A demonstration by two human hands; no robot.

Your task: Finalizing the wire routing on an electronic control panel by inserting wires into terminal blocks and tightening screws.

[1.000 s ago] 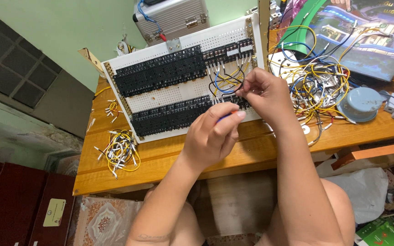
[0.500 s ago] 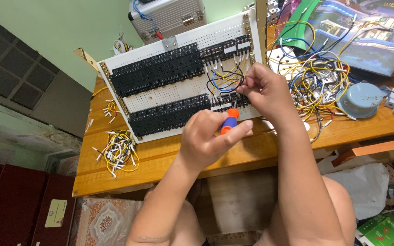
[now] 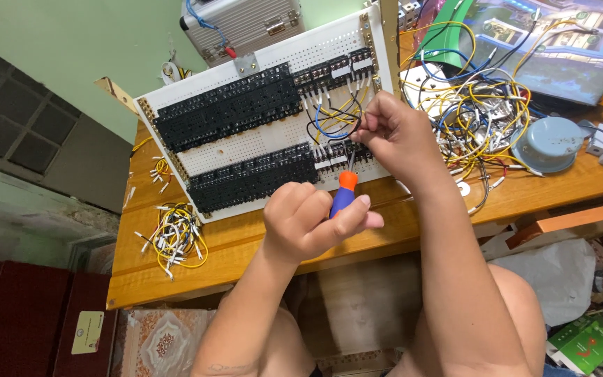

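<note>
My left hand (image 3: 312, 222) grips a small screwdriver (image 3: 344, 193) with an orange and blue handle, its tip pointing up at the lower row of black terminal blocks (image 3: 252, 181). My right hand (image 3: 396, 132) pinches a thin wire at the right end of that row, among blue, black and yellow jumper wires (image 3: 333, 120). Both hands work over a white perforated panel (image 3: 246, 143) that leans tilted on the wooden table (image 3: 239, 241) and carries two rows of black blocks.
A bundle of short yellow and white wires (image 3: 174, 234) lies at the table's left. A tangle of coloured wires (image 3: 472, 112) and a round grey-blue lid (image 3: 548, 144) sit to the right. A silver case (image 3: 246, 24) stands behind the panel. My knees are below the table edge.
My left hand has pulled back from the panel toward me, turning so the orange and blue screwdriver shows. My right hand stays at the terminal wires.
</note>
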